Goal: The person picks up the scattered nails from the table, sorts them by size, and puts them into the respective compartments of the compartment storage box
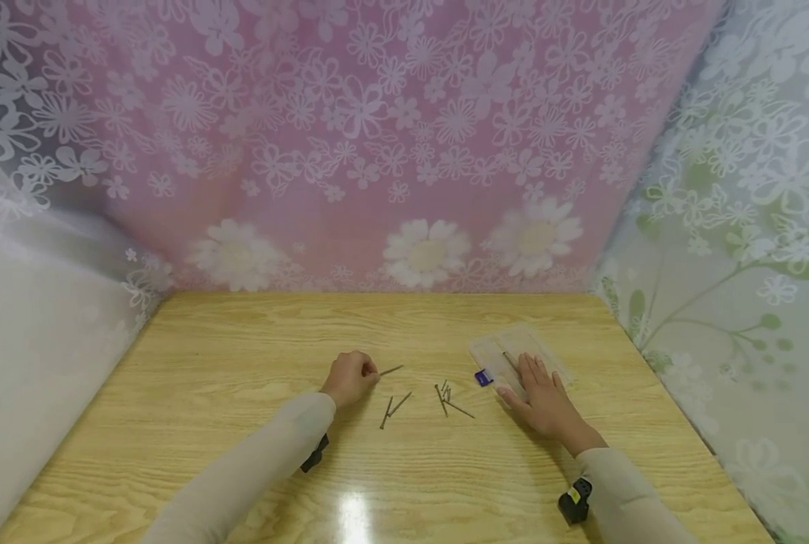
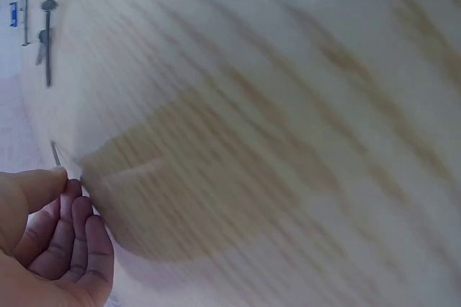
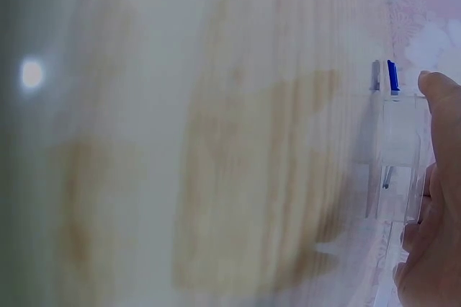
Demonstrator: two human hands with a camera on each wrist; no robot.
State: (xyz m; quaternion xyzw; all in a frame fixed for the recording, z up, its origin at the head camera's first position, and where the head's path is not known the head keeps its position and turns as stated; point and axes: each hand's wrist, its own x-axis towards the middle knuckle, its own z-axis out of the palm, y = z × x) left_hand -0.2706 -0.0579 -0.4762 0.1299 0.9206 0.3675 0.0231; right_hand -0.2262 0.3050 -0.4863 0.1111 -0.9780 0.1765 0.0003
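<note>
Left hand (image 1: 351,379) pinching a thin grey metal nail (image 1: 392,370) over a yellowish wood-grain tabletop (image 1: 241,340)
Its grip is closed round one end of the nail, near two loose grey nails (image 1: 386,413) and a cluster of assorted metal nails (image 1: 441,400); the right hand (image 1: 543,397), fingers extended, rests on a clear plastic compartment box (image 1: 523,334) (a small blue rectangular tag (image 1: 483,377) at its left edge)

Soft, dim light covers the rectangular yellow wood-grain table (image 1: 241,332), with white glare (image 1: 354,518) on its near side. Behind it, the pink, white-flowered curtain (image 1: 350,181) looks fuzzy. Both wrist views wash the table out, hazy and blurred, with darker patches on it.
</note>
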